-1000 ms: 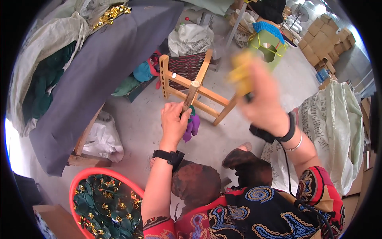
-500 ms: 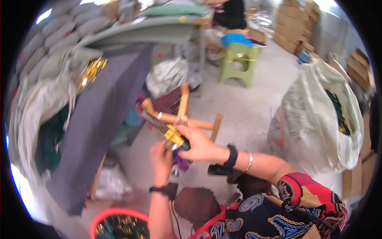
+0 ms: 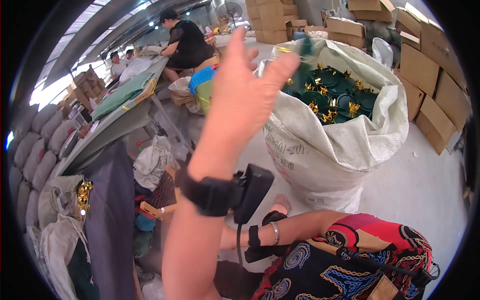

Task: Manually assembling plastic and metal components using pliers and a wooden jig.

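Note:
My left hand (image 3: 245,95) is raised at the middle, its fingers spread and nothing gripped in them. Just past its fingertips a motion-blurred dark green piece (image 3: 304,54) hangs in the air above the large white woven sack (image 3: 325,147). That sack stands open-mouthed, filled with dark green pieces with gold trim (image 3: 345,102). Low in the view, my right forearm (image 3: 305,225) runs leftward, with a black band and a silver bangle at the wrist. The right hand itself is hidden behind my left forearm, so what it holds cannot be seen.
Dark grey cloth (image 3: 107,210) drapes at left beside an open pale sack (image 3: 60,245) of green material. A wooden frame (image 3: 160,211) lies low by it. Beyond are a long table (image 3: 125,112), a seated person (image 3: 187,45) and cardboard boxes (image 3: 425,65) at right.
The view has swung right, toward the white sack. My left hand has risen from beside the right hand and opened. The yellow-handled cutting tool in my right hand is now out of sight.

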The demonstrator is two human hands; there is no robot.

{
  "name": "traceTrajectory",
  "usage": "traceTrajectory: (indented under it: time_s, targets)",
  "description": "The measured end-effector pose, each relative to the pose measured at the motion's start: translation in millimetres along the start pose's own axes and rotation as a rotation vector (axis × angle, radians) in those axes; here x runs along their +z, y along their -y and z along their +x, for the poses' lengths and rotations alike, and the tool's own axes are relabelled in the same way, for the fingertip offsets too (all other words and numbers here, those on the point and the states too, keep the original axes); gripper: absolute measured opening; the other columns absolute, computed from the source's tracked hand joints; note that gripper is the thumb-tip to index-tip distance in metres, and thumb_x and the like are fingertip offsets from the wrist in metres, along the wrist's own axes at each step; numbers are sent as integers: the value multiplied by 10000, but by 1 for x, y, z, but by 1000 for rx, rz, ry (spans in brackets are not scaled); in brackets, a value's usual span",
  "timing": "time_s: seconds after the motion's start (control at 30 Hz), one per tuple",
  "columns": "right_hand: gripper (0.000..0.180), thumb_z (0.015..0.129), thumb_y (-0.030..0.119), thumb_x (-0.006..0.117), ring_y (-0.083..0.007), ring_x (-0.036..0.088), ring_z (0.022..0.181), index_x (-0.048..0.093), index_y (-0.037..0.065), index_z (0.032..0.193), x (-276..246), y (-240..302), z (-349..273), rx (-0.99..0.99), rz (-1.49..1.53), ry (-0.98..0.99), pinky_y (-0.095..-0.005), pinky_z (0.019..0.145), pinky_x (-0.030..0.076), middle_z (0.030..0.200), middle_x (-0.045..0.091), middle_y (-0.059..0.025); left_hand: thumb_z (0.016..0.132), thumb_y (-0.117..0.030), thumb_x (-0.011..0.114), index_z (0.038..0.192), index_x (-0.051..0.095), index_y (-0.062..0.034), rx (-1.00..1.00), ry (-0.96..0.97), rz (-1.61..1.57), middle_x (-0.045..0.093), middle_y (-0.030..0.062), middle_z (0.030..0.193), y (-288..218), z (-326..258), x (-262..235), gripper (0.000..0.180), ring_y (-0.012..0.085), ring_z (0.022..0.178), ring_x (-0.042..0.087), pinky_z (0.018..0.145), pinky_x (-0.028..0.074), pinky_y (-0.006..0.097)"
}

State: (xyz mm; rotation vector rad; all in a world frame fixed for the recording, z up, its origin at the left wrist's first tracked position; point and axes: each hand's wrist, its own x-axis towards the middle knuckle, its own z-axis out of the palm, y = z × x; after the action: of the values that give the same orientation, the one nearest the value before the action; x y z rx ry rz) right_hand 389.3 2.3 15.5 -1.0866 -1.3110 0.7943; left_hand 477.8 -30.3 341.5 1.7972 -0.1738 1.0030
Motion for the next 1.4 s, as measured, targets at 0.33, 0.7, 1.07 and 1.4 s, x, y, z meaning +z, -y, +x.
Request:
traceTrajectory:
  time_s: [0.33, 0.7, 1.07, 1.4]
  targets:
    - [529, 656, 31, 675, -111, 543, 817, 529, 1, 1164, -68, 59, 8, 60, -32, 21, -267, 729, 464, 891, 577, -23, 874, -52, 592, 1336, 438, -33, -487, -698, 1015, 619, 118, 1135, -19, -298, -190, 488, 165, 936, 611, 851, 473, 276]
    - [472, 624, 15, 670, -61, 477, 684, 543, 5, 1078, -29, 85, -7, 284, 81, 195, -219, 597, 406, 825, 520, 10, 658, -163, 720, 979, 670, -38, -1559, -539, 1302, 668, 182, 911, -27, -659, -88, 348, 344, 873, 632, 775, 517, 408]
    - [493, 633, 37, 656, -80, 502, 733, 548, 22, 1113, -32, 88, -14, 342, 38, 173, -224, 636, 433, 841, 534, 2, 739, -122, 561, 952, 703, -126, -1622, -770, 1394, 676, 153, 828, -6, -655, -109, 256, 329, 798, 655, 751, 521, 416]
    - [503, 622, 15, 688, -76, 513, 714, 544, 18, 1104, -19, 87, 16, 246, 61, 52, -231, 650, 445, 830, 529, 9, 796, 37, 594, 1052, 683, -79, -481, -1026, 1049, 695, 103, 943, 47, -435, -197, 295, 166, 837, 646, 769, 497, 281]
